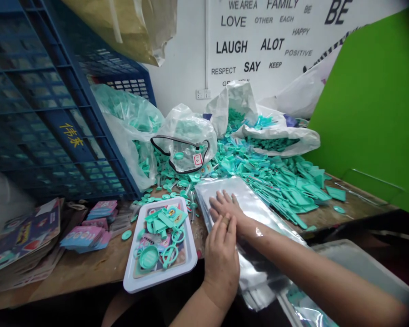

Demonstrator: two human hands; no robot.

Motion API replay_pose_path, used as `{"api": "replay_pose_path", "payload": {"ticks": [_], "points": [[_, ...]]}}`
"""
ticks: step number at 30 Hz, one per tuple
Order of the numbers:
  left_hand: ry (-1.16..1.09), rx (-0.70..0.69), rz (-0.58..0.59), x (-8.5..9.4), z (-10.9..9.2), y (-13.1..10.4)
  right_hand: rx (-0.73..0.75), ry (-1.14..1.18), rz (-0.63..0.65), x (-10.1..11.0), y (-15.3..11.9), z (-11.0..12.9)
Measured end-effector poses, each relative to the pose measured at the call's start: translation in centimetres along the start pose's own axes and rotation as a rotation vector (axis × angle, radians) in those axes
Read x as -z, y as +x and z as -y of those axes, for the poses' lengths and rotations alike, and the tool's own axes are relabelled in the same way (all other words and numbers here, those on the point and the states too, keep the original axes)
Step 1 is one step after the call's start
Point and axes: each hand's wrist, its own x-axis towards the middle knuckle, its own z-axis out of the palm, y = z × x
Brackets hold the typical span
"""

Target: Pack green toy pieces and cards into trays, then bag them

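Note:
A stack of clear plastic bags (252, 190) lies at the table's front edge. My right hand (230, 211) rests flat on the stack with its fingers spread. Against its wrist side, my left hand (222, 254) lies with its fingers stretched out over the left edge of the bags, a ring on one finger; nothing shows in it. Left of my hands is a white tray (189, 245) holding teal plastic pieces (163, 220), among them a round dish (149, 257), on printed cards.
Blue crate (54, 104) stands at left, above card stacks (88, 236) and printed sheets (30, 231). Behind the bags spreads a heap of teal parts (276, 181), with open sacks (238, 100) and a clear pouch (191, 136). A green panel (378, 113) rises at right.

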Motion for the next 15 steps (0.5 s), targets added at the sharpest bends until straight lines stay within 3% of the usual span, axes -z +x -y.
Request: {"api": "replay_pose_path", "payload": {"ticks": [4,6,10,15], "points": [[-0.066,0.044,0.071,0.3,0.5,0.2,0.275,-0.041,-0.058,-0.2,-5.8,-0.7],[-0.109,0.062,0.118,0.4,0.4,0.2,0.337,-0.023,-0.112,-0.2,-8.5,-1.3],[-0.207,0.087,0.212,0.3,-0.1,0.0,0.303,-0.022,-0.187,-0.3,-11.6,-2.9],[-0.248,0.099,0.317,0.5,-0.7,-0.2,0.190,-0.105,-0.260,-1.6,-12.4,-4.3]]}}
